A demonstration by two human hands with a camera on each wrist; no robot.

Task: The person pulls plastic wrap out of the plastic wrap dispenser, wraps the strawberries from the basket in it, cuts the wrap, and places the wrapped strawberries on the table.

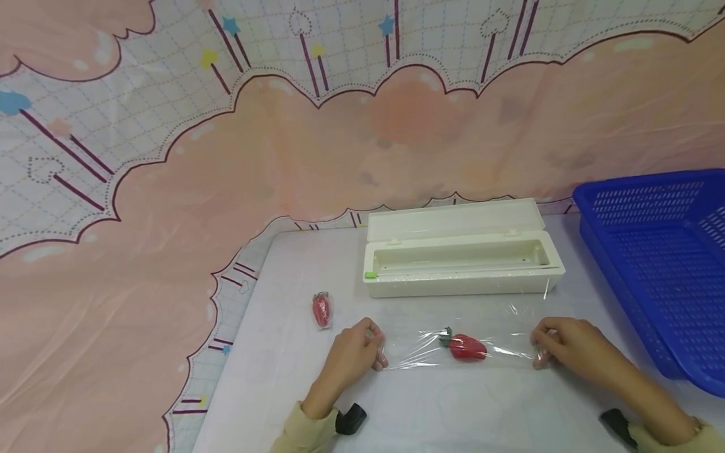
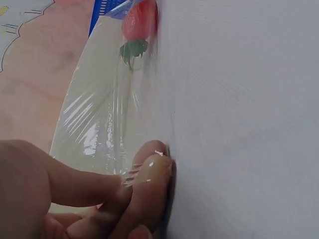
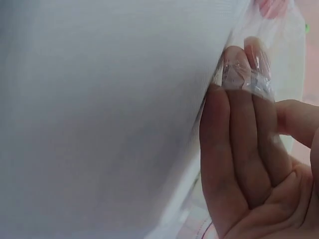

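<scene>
A clear sheet of plastic wrap (image 1: pixel 408 349) stretches between the two hands, low over the white table. Under the film, about midway, lies a red strawberry (image 1: pixel 467 348) with a green leafy top pointing left. My left hand (image 1: pixel 352 352) pinches the film's left end between thumb and fingers; in the left wrist view creases run from the fingertips (image 2: pixel 154 172) toward the strawberry. At the other end, my right hand (image 1: pixel 574 346) pinches the film, thumb against the forefinger. Film wraps over the right fingertips (image 3: pixel 237 69) in the right wrist view.
Behind the film stands a long white wrap dispenser box (image 1: pixel 464 286), its lid (image 1: pixel 453 221) raised. A smaller red strawberry (image 1: pixel 321 310) in clear film lies beyond the left hand. To the right is a blue plastic basket (image 1: pixel 617 289). A patterned pink cloth (image 1: pixel 317 163) hangs behind.
</scene>
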